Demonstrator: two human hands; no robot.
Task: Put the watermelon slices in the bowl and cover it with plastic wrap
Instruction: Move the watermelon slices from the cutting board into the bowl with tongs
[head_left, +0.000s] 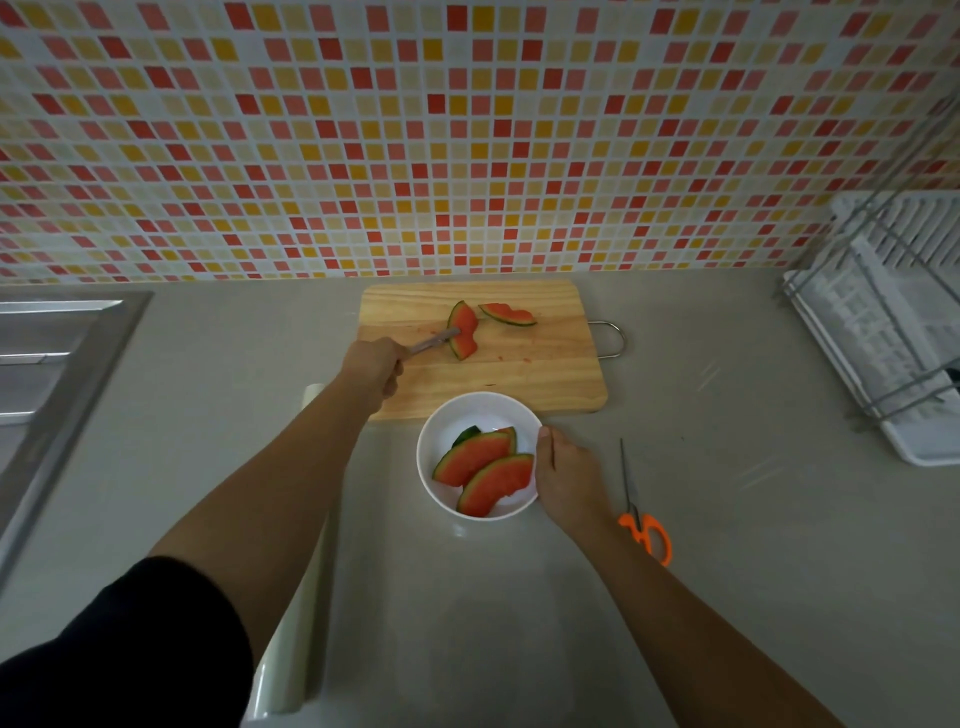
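- Head view, left hand (375, 366): closed round the handle of a metal utensil (431, 343). Whether it is a fork or a knife cannot be told.
- The utensil tip touches a watermelon slice (464, 330) just ahead and to the right of this hand, on the cutting board (519, 384).
- Second slice (508, 314): on the board beyond the first, further right of the left hand and clear of the utensil.
- Right hand (566, 475): grips the right side of the bowl (467, 410), thumb on the rim. The fingers below the rim are hidden.
- The bowl stands between the two hands, just short of the board's near edge. It holds two slices (483, 467), with a dark green piece behind them.
- Plastic wrap roll (296, 623): on the counter under the left forearm, well behind the left hand. The bowl is not yet covered.
- Scissors (644, 525): just right of the right wrist.
- Judged status: transfer is partly done, with two slices remaining.
- Risk: a wet slice carried on a thin tip may slip off over the board edge or the counter. The cause would be a shallow hold or a tilt in transit.
- Risk: slices stacked above the rim would tear or lift the wrap.
- Risk: the left forearm may drag the roll when it draws back.
- Risk: juice on the rim may stop the wrap from clinging.
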